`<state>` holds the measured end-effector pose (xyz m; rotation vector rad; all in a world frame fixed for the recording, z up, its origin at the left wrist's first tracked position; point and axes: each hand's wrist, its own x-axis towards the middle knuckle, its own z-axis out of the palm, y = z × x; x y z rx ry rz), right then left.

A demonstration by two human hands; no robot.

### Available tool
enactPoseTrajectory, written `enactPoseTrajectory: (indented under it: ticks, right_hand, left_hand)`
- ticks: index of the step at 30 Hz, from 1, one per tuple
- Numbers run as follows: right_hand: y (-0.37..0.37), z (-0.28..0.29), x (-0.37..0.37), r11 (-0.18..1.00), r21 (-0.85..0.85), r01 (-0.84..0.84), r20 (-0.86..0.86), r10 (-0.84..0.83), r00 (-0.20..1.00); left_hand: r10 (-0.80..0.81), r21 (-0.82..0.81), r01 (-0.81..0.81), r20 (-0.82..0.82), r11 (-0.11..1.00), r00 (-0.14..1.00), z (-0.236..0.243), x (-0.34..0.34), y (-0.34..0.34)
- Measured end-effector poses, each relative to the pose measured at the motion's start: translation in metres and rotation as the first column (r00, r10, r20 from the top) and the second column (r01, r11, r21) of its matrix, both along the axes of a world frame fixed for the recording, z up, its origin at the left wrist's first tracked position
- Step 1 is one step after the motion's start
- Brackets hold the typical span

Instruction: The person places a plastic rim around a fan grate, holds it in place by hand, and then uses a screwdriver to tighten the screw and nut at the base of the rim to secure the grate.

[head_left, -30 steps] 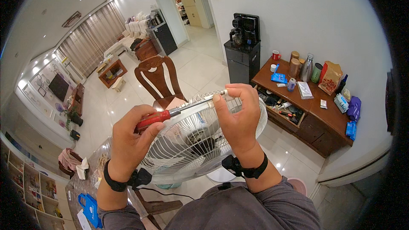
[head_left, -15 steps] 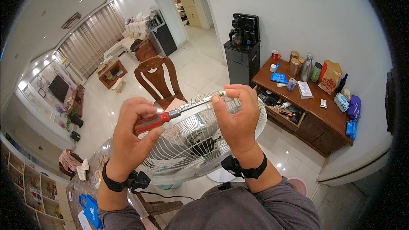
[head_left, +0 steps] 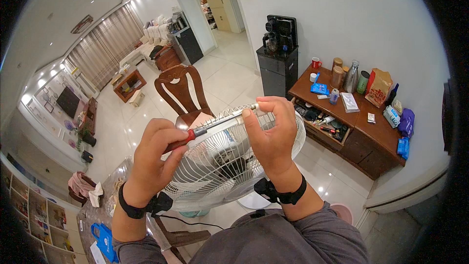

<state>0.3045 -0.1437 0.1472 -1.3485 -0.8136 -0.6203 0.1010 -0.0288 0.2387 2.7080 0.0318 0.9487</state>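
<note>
A white fan with a wire grille (head_left: 215,166) stands in front of me, its grille facing up toward the camera. My left hand (head_left: 154,159) grips the red and black handle of a screwdriver (head_left: 193,134), whose metal shaft runs right along the grille's upper rim. My right hand (head_left: 271,137) pinches the far end of the shaft at the rim, fingers closed around it. Both wrists wear black bands. The screwdriver's tip is hidden by my right fingers.
A wooden chair (head_left: 178,90) stands just behind the fan. A low wooden cabinet (head_left: 361,132) with jars, packets and a red mug lines the right wall, beside a black drinks machine (head_left: 278,58). A cluttered table edge (head_left: 97,215) lies lower left.
Both hands stay on the screwdriver at the grille's rim; they have shifted only slightly, with the left hand turned a little on the handle.
</note>
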Motion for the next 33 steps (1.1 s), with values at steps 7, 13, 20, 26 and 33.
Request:
enactPoseTrajectory:
  ticks: [7,13,20,26,33]
  right_hand:
    - [-0.001,0.000,0.001,1.000,-0.005,-0.001,0.006,0.001,1.000]
    - [0.000,0.000,0.000,1.000,0.009,-0.007,0.005,0.007,1.000]
    - [-0.001,-0.001,0.001,1.000,-0.001,0.000,0.000,0.000,1.000]
    - [-0.002,-0.001,0.001,1.000,0.003,-0.010,0.009,0.010,1.000]
    - [-0.002,-0.001,0.003,1.000,0.007,-0.015,0.015,0.015,1.000]
  left_hand:
    - [0.017,0.118,-0.018,0.006,0.993,1.000,-0.003,0.004,0.010]
    - [0.162,-0.059,-0.164,-0.040,0.985,0.986,-0.002,0.000,0.007]
    - [0.242,-0.147,-0.263,-0.149,0.954,0.959,0.007,-0.001,0.000]
    - [0.019,0.261,-0.045,0.101,0.964,0.995,-0.008,0.002,0.012]
    - [-0.059,0.083,0.058,0.011,0.995,0.998,0.011,0.008,-0.007]
